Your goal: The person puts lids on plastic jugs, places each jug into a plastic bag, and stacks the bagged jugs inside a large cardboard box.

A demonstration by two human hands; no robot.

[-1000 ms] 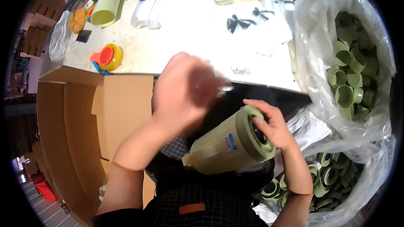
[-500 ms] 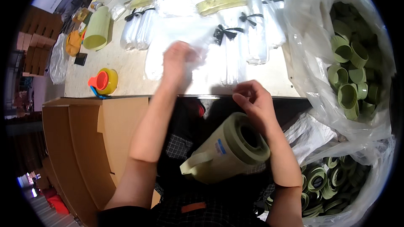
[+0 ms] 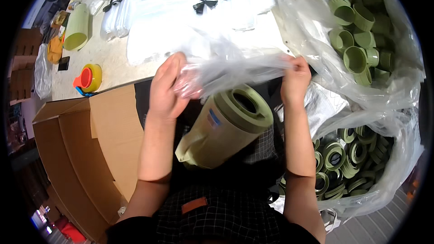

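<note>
A pale green plastic jug (image 3: 226, 129) with a wide ringed mouth lies tilted on my lap, mouth up and to the right. Above it I stretch a clear plastic bag (image 3: 235, 68) between both hands. My left hand (image 3: 166, 88) pinches the bag's left end. My right hand (image 3: 294, 77) pinches its right end. The bag hangs just over the jug's mouth and touches neither the table nor, as far as I can tell, the jug.
A pale worktable (image 3: 104, 56) ahead carries folded clear bags with black ties (image 3: 208, 3), a green cup (image 3: 76, 34) and a yellow and orange tape dispenser (image 3: 88, 79). An open cardboard box (image 3: 77, 153) stands at left. Big clear sacks hold green cups (image 3: 357, 27) and green lids (image 3: 343, 158) at right.
My left hand came back from the table with a clear bag, and my right hand left the jug's mouth and took the bag's other end. The jug now lies free on my lap.
</note>
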